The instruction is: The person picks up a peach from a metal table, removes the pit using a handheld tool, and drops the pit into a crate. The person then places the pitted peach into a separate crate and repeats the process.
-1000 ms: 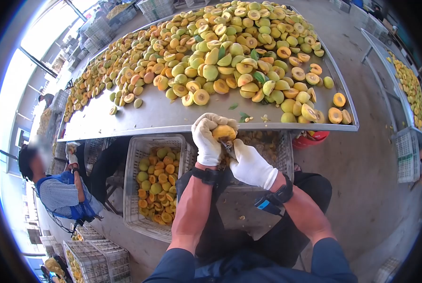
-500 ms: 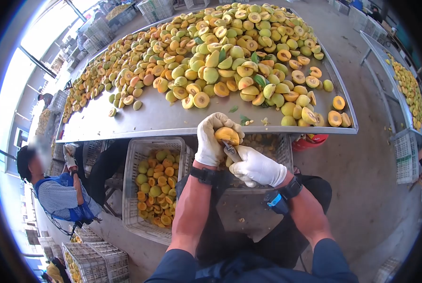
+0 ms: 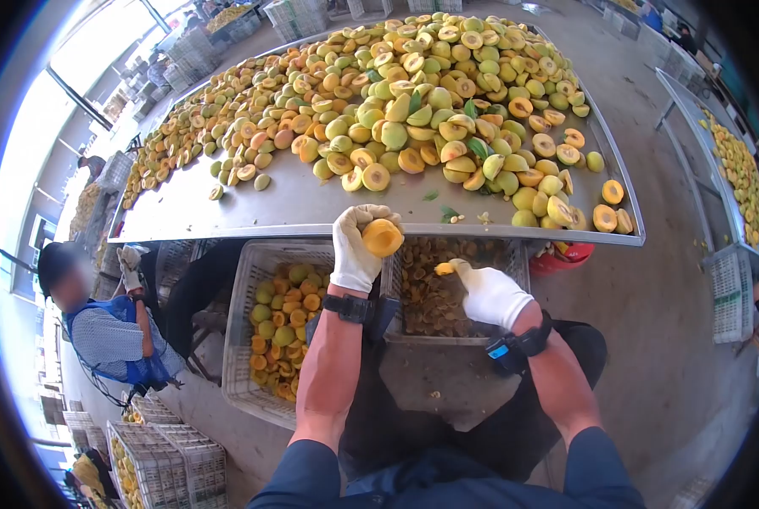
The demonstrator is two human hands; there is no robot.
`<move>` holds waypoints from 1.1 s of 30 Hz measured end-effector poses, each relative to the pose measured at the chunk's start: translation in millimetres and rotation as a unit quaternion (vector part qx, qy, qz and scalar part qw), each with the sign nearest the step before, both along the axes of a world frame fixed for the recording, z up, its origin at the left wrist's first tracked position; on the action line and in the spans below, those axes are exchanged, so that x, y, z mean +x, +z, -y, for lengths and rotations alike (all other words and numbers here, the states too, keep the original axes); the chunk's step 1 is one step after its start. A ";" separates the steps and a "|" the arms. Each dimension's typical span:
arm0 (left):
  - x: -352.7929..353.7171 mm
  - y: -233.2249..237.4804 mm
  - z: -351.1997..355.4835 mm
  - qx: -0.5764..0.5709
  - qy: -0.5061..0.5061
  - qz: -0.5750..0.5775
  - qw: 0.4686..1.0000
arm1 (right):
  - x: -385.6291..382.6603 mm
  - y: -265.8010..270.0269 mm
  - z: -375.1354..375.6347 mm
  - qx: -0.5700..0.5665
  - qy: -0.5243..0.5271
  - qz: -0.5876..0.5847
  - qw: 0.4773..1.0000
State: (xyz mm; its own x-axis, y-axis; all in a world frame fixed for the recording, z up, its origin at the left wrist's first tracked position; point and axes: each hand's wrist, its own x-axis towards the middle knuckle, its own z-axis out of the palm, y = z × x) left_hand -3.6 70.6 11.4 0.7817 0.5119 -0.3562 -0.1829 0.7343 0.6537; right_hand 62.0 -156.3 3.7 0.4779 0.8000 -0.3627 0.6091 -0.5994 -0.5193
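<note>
My left hand [image 3: 361, 248], in a white glove, is closed around a peach half [image 3: 383, 238] just below the table's front edge. Its yellow face is turned toward me. My right hand [image 3: 491, 293], also gloved, is closed over a crate [image 3: 451, 341] of brown stones and scraps. A small yellow-orange piece [image 3: 444, 269] shows at its fingertips. The metal pitting tool seen earlier in this hand is now mostly hidden by the fingers. Several cut peaches [image 3: 376, 176] lie heaped on the metal table [image 3: 299, 210] beyond both hands.
A white crate [image 3: 237, 339] of peach halves stands at left, below the table. Beside it sits a person in a blue apron [image 3: 125, 339]. A red container [image 3: 562, 257] is under the table's right side. Stacked crates [image 3: 171, 462] stand lower left; another peach table [image 3: 693, 140] is at right.
My hands have moved apart. The left has shifted left with the peach half, and the right has drawn away from the fruit, over the stone crate, with a yellow piece at its fingertips.
</note>
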 end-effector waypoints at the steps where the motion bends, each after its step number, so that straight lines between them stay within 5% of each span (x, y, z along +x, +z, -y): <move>1: -2.9 -8.4 -6.2 0.007 0.003 0.032 0.999 | -1.0 -4.5 -1.3 -0.094 -0.033 0.072 0.992; 6: -46.7 12.3 -40.1 0.138 0.022 0.070 0.988 | -6.8 1.6 -0.7 -0.049 -0.027 0.059 0.997; 12: -118.3 40.9 -96.9 0.425 0.025 -0.108 0.898 | -3.2 -0.7 0.6 -0.087 -0.021 0.073 0.993; 13: -127.4 33.2 -108.8 0.494 0.020 -0.255 0.831 | -6.7 -0.2 1.3 -0.079 -0.023 0.077 0.994; 14: -136.1 21.9 -117.1 0.684 0.017 -0.400 0.611 | -8.9 1.5 1.0 -0.073 -0.009 0.069 0.995; 15: -136.8 24.1 -109.6 0.724 0.001 -0.497 0.478 | -8.6 5.1 -0.6 -0.066 0.005 0.066 0.996; 16: -138.0 20.4 -106.7 0.762 0.023 -0.497 0.414 | -9.6 10.5 -4.2 -0.085 0.001 0.057 0.995; 19: -111.1 17.9 -105.5 0.729 -0.016 -0.426 0.535 | -8.3 6.4 -5.8 -0.063 -0.014 0.024 0.998; 22: -55.0 14.7 -87.6 0.809 0.024 -0.340 0.479 | -6.3 10.5 -2.1 -0.101 0.006 0.037 0.994; 28: 67.7 10.1 -74.8 0.820 -0.114 -0.382 0.410 | -15.6 13.3 7.1 -0.082 0.024 0.080 0.993; 33: 119.4 -29.1 -90.1 0.829 -0.111 -0.361 0.412 | -12.3 7.0 11.5 -0.071 0.037 0.068 0.994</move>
State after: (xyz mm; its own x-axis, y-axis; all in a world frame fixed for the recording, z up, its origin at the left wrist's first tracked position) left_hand 115.8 160.8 -17.7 0.8716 0.4636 0.1592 0.4500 -0.8856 0.1150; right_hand 49.7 -167.8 10.6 0.4719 0.7800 -0.4109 0.7131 -0.6118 -0.3424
